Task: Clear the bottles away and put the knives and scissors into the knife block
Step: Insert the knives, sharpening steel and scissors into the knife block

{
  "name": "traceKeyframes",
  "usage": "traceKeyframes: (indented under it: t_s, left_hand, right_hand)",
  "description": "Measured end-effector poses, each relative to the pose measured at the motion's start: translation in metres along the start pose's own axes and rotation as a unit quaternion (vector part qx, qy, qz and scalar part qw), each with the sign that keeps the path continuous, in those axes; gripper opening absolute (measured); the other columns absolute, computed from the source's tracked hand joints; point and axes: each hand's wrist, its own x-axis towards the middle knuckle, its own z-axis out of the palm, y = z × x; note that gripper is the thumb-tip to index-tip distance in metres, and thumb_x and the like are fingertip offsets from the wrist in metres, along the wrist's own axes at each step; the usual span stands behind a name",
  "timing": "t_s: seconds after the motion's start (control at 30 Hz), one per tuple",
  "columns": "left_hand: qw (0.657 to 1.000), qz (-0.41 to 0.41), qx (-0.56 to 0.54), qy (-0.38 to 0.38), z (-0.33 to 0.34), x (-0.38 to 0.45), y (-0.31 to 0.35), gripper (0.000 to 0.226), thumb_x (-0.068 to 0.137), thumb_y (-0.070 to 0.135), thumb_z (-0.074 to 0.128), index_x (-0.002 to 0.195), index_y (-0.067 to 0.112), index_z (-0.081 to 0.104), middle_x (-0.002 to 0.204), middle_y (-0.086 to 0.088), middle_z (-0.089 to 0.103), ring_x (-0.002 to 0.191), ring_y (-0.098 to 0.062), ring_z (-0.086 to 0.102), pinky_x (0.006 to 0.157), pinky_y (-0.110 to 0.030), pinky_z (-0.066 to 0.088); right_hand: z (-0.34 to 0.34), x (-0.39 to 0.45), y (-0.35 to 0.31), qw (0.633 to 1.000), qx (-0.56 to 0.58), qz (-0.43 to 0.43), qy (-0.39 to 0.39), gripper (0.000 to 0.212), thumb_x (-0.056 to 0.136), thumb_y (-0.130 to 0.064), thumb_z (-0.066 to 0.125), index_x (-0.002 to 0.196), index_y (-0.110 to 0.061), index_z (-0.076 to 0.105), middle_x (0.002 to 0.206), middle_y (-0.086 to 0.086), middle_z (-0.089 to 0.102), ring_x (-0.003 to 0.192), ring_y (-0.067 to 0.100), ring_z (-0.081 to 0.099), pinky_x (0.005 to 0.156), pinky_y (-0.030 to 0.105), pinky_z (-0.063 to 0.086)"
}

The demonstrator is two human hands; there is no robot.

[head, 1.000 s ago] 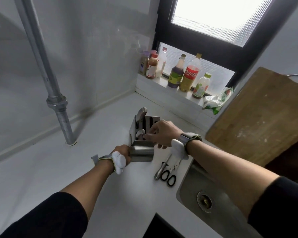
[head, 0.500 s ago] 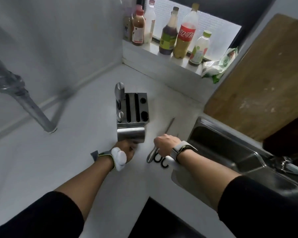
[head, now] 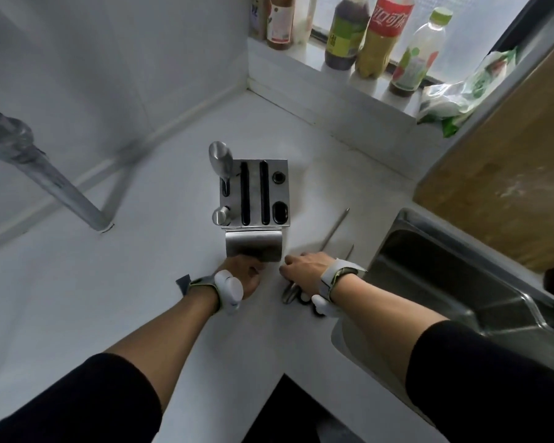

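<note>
Left hand: your left hand (head: 244, 275) is wrapped around the near, curved steel front of the knife block (head: 255, 199), probably to brace it so it does not slide while you load it.
Right hand: your right hand (head: 304, 272) lies palm down over the handles of the loose tools just to its own side of the block; its fingers are curled over them, but you cannot tell from here whether they have closed.
Honing rod: the thin steel rod (head: 336, 227) runs away from your right hand toward the sink (head: 461, 282).
Scissors: black loops of the scissors (head: 304, 300) peek out under your right wrist.
Block slots: two handles (head: 220, 156) already stand in the slots on your left-hand side; the long slots, round hole and oval hole are free.
Bottles: the bottles (head: 378, 33) stand on the sill well beyond both hands, clear of the counter.
</note>
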Motion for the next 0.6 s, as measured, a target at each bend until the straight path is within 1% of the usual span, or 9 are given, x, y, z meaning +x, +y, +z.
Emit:
traceKeyframes:
  t_s: [0.13, 0.23, 0.27, 0.33, 0.37, 0.4, 0.47, 0.5, 0.6]
  left_hand:
    - [1.000, -0.012, -0.001, 0.016, -0.009, 0.002, 0.001, 0.034, 0.093, 0.018, 0.048, 0.124, 0.014, 0.061, 0.136, -0.007, 0.058, 0.126, -0.027, 0.053, 0.105, -0.027, 0.039]
    - [1.000, -0.014, -0.002, 0.023, -0.019, -0.001, -0.005, 0.033, 0.093, 0.017, 0.047, 0.122, 0.016, 0.062, 0.135, -0.008, 0.058, 0.125, -0.027, 0.053, 0.105, -0.025, 0.038]
    - [1.000, -0.012, 0.000, 0.021, -0.022, -0.001, -0.008, 0.032, 0.093, 0.018, 0.047, 0.121, 0.017, 0.062, 0.133, -0.008, 0.060, 0.123, -0.028, 0.055, 0.103, -0.025, 0.040]
    - [1.000, -0.014, 0.010, 0.012, -0.033, -0.002, -0.010, 0.030, 0.094, 0.021, 0.047, 0.119, 0.016, 0.061, 0.128, -0.008, 0.063, 0.116, -0.030, 0.059, 0.092, -0.025, 0.043]
    - [1.000, -0.016, 0.016, 0.012, -0.041, -0.005, -0.010, 0.029, 0.094, 0.023, 0.046, 0.117, 0.015, 0.061, 0.125, -0.008, 0.065, 0.113, -0.030, 0.060, 0.086, -0.024, 0.043]
    - [0.999, -0.014, 0.024, 0.019, -0.048, -0.007, -0.010, 0.029, 0.093, 0.024, 0.047, 0.116, 0.015, 0.061, 0.122, -0.008, 0.066, 0.111, -0.029, 0.061, 0.084, -0.024, 0.043]
    - [0.999, 0.003, 0.036, 0.034, -0.063, -0.011, -0.012, 0.030, 0.092, 0.029, 0.052, 0.116, 0.015, 0.063, 0.121, -0.007, 0.067, 0.110, -0.027, 0.062, 0.087, -0.025, 0.045]
    - [0.999, 0.011, 0.036, 0.036, -0.070, -0.015, -0.013, 0.030, 0.090, 0.031, 0.054, 0.114, 0.016, 0.064, 0.119, -0.008, 0.067, 0.108, -0.027, 0.063, 0.085, -0.025, 0.046]
    - [0.998, -0.006, 0.016, 0.060, -0.094, -0.023, -0.015, 0.030, 0.086, 0.043, 0.055, 0.106, 0.022, 0.062, 0.108, -0.007, 0.069, 0.089, -0.025, 0.062, 0.074, -0.025, 0.043]
  right_hand:
    - [-0.005, 0.000, 0.007, 0.999, -0.007, -0.009, 0.032, 0.032, 0.088, -0.008, 0.051, 0.119, -0.014, 0.046, 0.120, 0.009, 0.058, 0.110, 0.036, 0.057, 0.074, 0.043, 0.047]
    - [-0.018, -0.008, 0.011, 0.998, -0.003, -0.006, 0.059, 0.036, 0.086, -0.004, 0.050, 0.120, -0.014, 0.042, 0.116, 0.009, 0.059, 0.103, 0.036, 0.056, 0.066, 0.040, 0.042]
    - [-0.023, -0.011, 0.013, 0.997, -0.003, -0.006, 0.072, 0.035, 0.086, -0.002, 0.048, 0.119, -0.013, 0.042, 0.116, 0.009, 0.058, 0.102, 0.036, 0.056, 0.065, 0.040, 0.042]
    - [-0.035, -0.018, 0.016, 0.996, -0.004, 0.002, 0.088, 0.033, 0.087, 0.002, 0.045, 0.117, -0.010, 0.048, 0.118, 0.010, 0.056, 0.103, 0.036, 0.056, 0.069, 0.042, 0.044]
    - [-0.043, -0.021, 0.018, 0.995, -0.002, 0.010, 0.095, 0.032, 0.087, 0.002, 0.044, 0.116, -0.009, 0.051, 0.119, 0.010, 0.055, 0.104, 0.036, 0.056, 0.072, 0.042, 0.045]
    - [-0.050, -0.025, 0.021, 0.994, 0.008, 0.020, 0.104, 0.032, 0.087, 0.003, 0.045, 0.115, -0.009, 0.053, 0.119, 0.010, 0.054, 0.104, 0.036, 0.056, 0.073, 0.040, 0.045]
    - [-0.066, -0.031, 0.028, 0.988, 0.055, 0.046, 0.135, 0.031, 0.085, 0.003, 0.046, 0.111, -0.010, 0.054, 0.116, 0.009, 0.054, 0.103, 0.035, 0.058, 0.070, 0.037, 0.042]
    - [-0.074, -0.035, 0.031, 0.982, 0.086, 0.060, 0.157, 0.029, 0.084, 0.003, 0.045, 0.108, -0.011, 0.054, 0.115, 0.008, 0.055, 0.101, 0.035, 0.059, 0.069, 0.035, 0.041]
    - [-0.097, -0.048, 0.036, 0.945, 0.179, 0.107, 0.254, 0.023, 0.087, -0.004, 0.044, 0.102, -0.014, 0.058, 0.110, 0.006, 0.060, 0.097, 0.033, 0.060, 0.072, 0.031, 0.042]
